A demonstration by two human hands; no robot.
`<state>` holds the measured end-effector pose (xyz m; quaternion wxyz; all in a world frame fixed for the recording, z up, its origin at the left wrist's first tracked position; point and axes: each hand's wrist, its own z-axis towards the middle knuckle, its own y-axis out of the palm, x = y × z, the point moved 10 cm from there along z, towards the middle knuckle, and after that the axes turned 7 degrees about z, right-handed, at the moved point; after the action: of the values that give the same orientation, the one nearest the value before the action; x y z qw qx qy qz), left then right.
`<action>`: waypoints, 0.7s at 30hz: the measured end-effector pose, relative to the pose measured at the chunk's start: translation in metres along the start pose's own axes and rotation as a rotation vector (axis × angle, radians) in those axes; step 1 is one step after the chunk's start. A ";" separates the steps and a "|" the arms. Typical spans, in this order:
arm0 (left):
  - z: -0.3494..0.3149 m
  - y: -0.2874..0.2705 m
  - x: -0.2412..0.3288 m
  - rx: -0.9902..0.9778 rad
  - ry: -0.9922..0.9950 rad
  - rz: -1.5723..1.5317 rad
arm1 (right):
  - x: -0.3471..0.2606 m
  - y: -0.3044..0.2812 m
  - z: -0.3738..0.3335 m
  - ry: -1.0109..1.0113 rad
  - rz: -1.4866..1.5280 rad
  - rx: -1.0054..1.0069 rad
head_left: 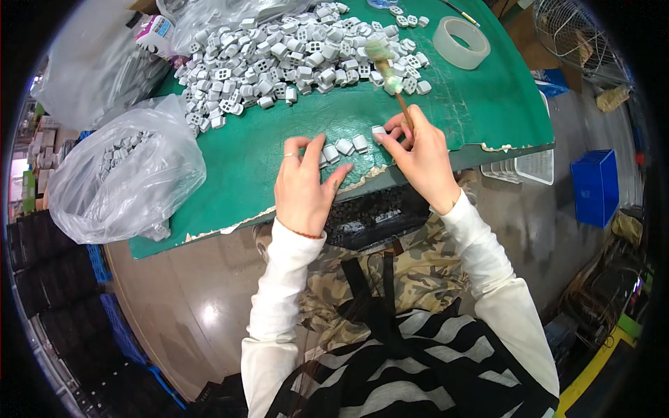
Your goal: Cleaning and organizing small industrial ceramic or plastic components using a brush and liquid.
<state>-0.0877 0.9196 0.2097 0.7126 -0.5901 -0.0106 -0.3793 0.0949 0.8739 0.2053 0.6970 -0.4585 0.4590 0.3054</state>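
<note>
A short row of small light-grey plastic parts (345, 147) lies on the green table mat near its front edge. My left hand (305, 182) rests at the row's left end, fingers spread and bent, its fingertips close around the end part. At the right, my right hand (421, 155) is closed around a thin wooden stick (402, 106) with a blurred greenish-beige head pointing away from me. The thumb and index finger of that hand also touch one grey part (378, 130), slightly apart from the row.
Beyond my hands is a big heap of similar grey parts (279, 59). A clear plastic bag (125, 174) with more parts sits at the left. A roll of clear tape (461, 43) lies far right. Below the table edge stands a black tray (376, 219); a blue bin (594, 188) is on the floor.
</note>
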 end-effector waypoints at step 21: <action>0.024 -0.012 0.011 0.020 0.195 -0.036 | 0.007 -0.025 -0.002 -0.071 0.028 -0.216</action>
<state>-0.0761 0.9343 0.2318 0.7091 -0.5430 0.0445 -0.4477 0.1185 0.8618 0.2072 0.6551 -0.5134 0.4049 0.3786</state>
